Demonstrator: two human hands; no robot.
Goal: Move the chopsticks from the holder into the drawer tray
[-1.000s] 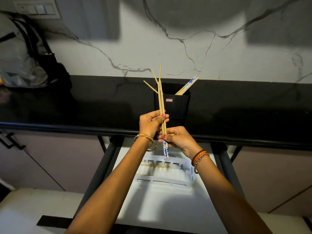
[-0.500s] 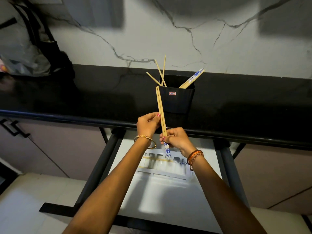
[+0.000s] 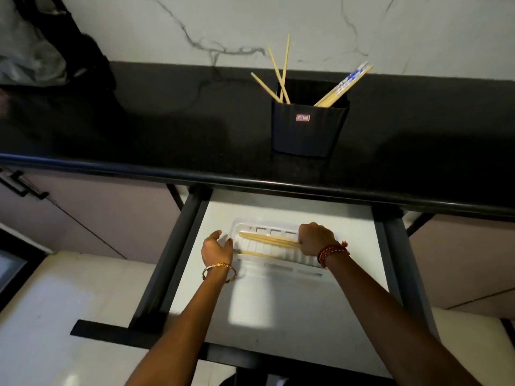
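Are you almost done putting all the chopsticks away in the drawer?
Not yet, about partway. Done: some chopsticks already lie in the white tray in the open drawer. In hand: the right hand grips a pair and lays it across the tray, while the left hand waits open beside the tray's end. Left: several chopsticks stand in the black holder on the counter.

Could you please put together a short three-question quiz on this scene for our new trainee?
1. True or false: the black holder on the counter is empty.
2. Which hand grips the chopsticks over the white tray: A left, B right?
3. The left hand is open beside the tray's ____ end.

Key: 1 false, chopsticks remain in it. 2 B, the right hand. 3 left.
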